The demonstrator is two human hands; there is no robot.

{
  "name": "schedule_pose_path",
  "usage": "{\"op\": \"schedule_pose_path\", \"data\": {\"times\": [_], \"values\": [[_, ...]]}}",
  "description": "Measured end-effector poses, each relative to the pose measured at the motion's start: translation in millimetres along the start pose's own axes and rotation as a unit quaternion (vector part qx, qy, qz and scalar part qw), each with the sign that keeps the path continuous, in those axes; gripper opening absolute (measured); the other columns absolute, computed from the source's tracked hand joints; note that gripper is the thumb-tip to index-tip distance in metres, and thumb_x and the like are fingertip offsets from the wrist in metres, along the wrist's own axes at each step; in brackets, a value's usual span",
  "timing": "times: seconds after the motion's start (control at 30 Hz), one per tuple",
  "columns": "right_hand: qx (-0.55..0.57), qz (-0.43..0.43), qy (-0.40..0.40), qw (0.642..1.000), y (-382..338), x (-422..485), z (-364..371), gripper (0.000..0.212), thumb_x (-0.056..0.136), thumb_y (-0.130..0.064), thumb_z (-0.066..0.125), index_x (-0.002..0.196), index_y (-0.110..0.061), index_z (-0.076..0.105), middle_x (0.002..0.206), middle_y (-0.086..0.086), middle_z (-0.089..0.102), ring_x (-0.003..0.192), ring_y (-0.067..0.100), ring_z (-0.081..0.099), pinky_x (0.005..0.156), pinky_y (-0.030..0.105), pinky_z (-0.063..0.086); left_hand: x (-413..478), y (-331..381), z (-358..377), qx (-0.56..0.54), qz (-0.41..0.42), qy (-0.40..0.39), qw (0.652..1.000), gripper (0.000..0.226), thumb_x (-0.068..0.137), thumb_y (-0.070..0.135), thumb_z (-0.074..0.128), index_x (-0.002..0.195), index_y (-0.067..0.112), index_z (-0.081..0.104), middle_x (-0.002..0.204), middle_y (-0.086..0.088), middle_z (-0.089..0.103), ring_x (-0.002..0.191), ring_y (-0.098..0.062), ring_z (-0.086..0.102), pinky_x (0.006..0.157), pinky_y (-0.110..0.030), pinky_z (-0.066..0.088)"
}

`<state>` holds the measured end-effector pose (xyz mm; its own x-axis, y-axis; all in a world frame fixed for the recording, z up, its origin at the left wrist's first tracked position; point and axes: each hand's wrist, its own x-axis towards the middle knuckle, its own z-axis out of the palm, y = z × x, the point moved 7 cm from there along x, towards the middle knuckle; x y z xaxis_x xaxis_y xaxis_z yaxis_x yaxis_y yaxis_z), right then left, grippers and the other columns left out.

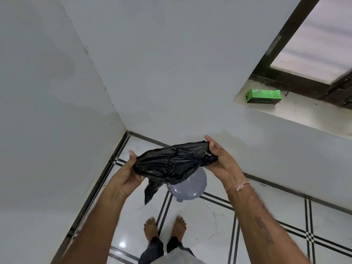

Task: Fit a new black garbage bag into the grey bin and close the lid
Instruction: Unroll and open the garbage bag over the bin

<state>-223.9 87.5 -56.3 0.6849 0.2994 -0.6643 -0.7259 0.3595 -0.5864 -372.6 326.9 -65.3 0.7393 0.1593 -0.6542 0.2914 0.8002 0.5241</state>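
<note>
Early: crumpled black plastic garbage bag [171, 162] gripped at 2 ends by left hand [126, 175] and right hand [222, 161] above round grey plastic bin [190, 187]; fitting, lid-closing left.

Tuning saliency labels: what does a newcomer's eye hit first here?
The crumpled black garbage bag, mid-frame, gripped between the left hand and right hand. Below it, the grey bin stands on the tiled floor, partly hidden by the bag. Upper right, a bright green box lies on the window ledge.
</note>
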Motion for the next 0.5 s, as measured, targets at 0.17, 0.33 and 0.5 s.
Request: {"op": "schedule_pose_path", "data": {"times": [0.17,0.33,0.5], "values": [[0.012,0.005,0.042,0.999,0.7,7.0,-15.9,0.026,0.104,-0.005,0.056,0.110,-0.021,0.076,0.087,0.001,0.080,0.094,0.023,0.068,0.087,0.046,0.062,1.9,13.7,-2.3,0.070,0.066,-0.017,0.995,0.019,0.097,0.027,0.057,0.082,0.016,0.064,0.089,-0.006,0.075,0.077,-0.020,0.074,0.060,-0.032,0.063],[0.011,-0.009,0.068,0.998,-11.3,17.8,-30.9,0.036,0.108,0.000,0.042,0.111,-0.018,0.073,0.095,0.003,0.079,0.083,0.019,0.073,0.065,0.033,0.066,1.2,-6.0,-9.9,0.311,-0.016,-0.070,0.948,0.016,0.086,0.018,0.067,0.093,0.004,0.073,0.095,-0.007,0.077,0.083,-0.014,0.075,0.069,-0.023,0.059],[-0.008,-0.041,0.052,0.998,-11.9,25.0,-36.2,0.031,0.109,-0.003,0.044,0.112,-0.014,0.073,0.100,0.006,0.080,0.086,0.020,0.077,0.074,0.033,0.067,9.2,-6.3,-18.7,0.018,0.005,0.035,0.999,0.018,0.104,0.016,0.052,0.106,0.011,0.069,0.090,-0.004,0.080,0.080,-0.016,0.076,0.069,-0.029,0.064]]}}
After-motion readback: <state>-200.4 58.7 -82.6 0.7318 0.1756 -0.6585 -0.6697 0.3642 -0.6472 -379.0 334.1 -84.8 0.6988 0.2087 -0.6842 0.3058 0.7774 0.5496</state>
